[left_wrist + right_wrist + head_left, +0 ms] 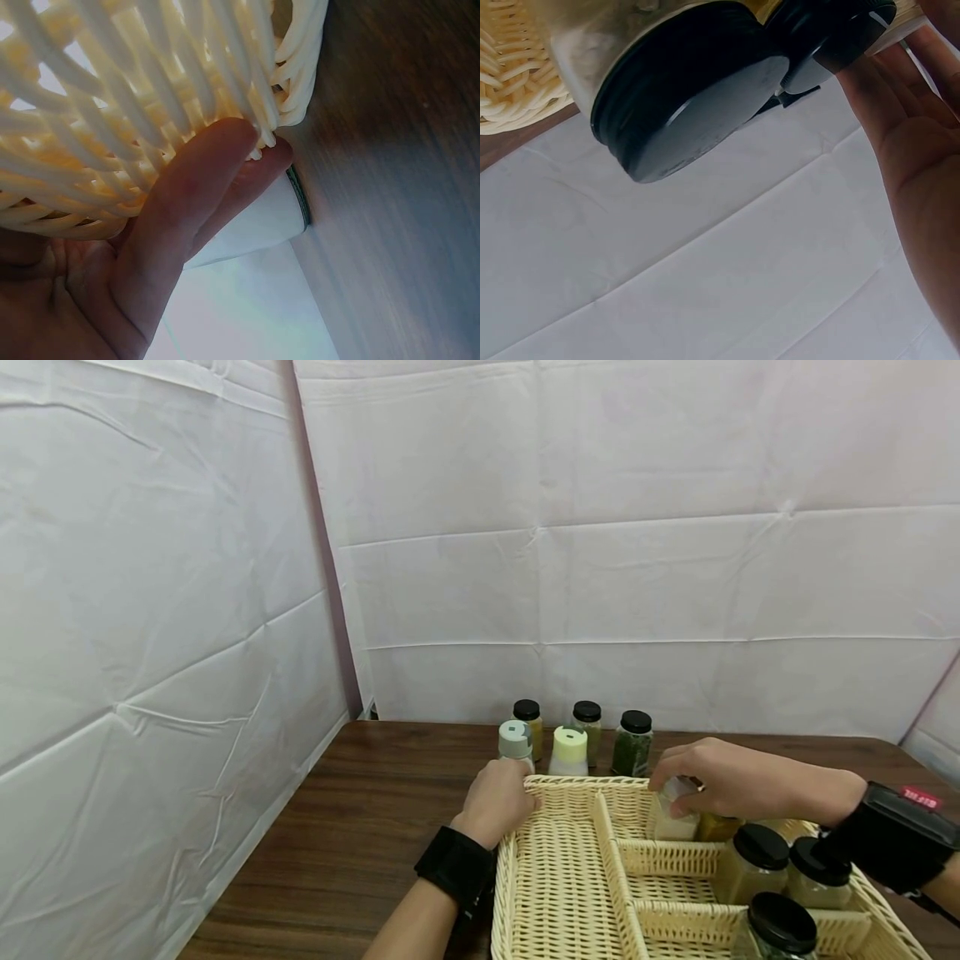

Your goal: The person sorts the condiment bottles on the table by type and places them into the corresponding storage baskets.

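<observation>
A pale woven basket (555,881) with dividers stands on the table. At its back left corner my left hand (493,802) grips the rim; in the left wrist view the thumb (187,180) lies against the weave. My right hand (723,777) reaches into the back compartment and holds a clear jar (672,824) with pale contents by its upper part. Just right of that jar, an amber-coloured jar (716,828) is partly hidden under the hand. Black-lidded jars (697,97) loom close to the right wrist camera.
Behind the basket are a grey-capped bottle (516,741), a yellow-capped bottle (569,750) and black-lidded jars, one with green contents (632,747). More black-lidded jars (759,852) occupy the right compartments. White sheeting (637,568) hangs along the back and left of the brown table (360,827).
</observation>
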`<state>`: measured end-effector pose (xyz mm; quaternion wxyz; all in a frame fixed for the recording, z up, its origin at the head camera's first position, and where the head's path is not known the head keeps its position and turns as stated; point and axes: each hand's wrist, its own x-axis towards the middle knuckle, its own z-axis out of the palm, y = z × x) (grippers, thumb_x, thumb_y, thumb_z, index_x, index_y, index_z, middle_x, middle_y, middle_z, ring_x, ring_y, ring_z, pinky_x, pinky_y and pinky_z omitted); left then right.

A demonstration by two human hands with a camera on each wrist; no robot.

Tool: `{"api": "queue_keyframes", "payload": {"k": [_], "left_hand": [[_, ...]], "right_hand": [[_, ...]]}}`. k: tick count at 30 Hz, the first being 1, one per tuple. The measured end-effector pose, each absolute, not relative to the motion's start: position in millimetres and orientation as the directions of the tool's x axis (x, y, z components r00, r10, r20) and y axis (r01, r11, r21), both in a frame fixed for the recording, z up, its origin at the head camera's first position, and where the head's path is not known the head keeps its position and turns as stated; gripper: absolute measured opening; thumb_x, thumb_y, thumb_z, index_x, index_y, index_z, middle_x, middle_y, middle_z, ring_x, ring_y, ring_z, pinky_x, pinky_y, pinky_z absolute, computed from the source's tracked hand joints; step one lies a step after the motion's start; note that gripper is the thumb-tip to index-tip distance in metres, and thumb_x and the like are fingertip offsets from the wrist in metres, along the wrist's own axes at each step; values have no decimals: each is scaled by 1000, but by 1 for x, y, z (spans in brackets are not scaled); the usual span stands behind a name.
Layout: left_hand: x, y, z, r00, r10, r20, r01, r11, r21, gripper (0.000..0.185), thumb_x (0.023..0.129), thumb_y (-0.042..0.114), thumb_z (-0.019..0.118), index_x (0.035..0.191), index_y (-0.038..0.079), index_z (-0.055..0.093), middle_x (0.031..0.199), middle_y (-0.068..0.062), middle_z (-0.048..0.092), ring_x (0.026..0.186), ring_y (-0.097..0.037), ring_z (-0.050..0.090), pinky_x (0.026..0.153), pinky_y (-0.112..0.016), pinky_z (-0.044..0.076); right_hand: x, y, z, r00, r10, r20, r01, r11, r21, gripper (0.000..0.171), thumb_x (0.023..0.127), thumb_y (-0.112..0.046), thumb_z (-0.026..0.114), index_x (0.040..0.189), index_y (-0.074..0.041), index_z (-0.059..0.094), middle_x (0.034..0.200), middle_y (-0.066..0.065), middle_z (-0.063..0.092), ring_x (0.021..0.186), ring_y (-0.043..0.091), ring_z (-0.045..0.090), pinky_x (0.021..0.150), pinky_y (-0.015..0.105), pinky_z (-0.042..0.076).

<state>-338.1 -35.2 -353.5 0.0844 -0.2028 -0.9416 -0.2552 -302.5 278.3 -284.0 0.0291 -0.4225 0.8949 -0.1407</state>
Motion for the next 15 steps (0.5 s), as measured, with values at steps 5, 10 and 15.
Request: {"api": "queue_keyframes", "payload": {"k": [5,10,15], "left_hand": [[-338,-35,-353,-902,340,266,428,788,442,24,92,9,84,113,2,77,104,-14,76,93,-29,74,76,-38,59],[-338,-35,-353,-903,338,266,426,790,441,22,92,9,84,112,2,77,102,-14,76,91,-28,74,75,-38,59],[-339,-34,-353,-907,329,264,416,799,434,20,91,9,83,109,3,77,101,-12,76,91,-27,73,74,-37,58]], "right_hand": [[-302,277,-284,-645,-762,57,-742,607,-283,29,98,-21,78,126,-15,73,116,-5,69,95,3,63,73,29,55],[-301,275,-283,-651,-757,43,-735,616,-282,31,97,-22,78,126,-14,73,117,-4,69,95,3,64,74,28,55],[-300,274,-281,-655,-755,30,-730,622,-282,31,97,-22,79,127,-13,73,118,-3,68,97,5,64,74,29,55]]}}
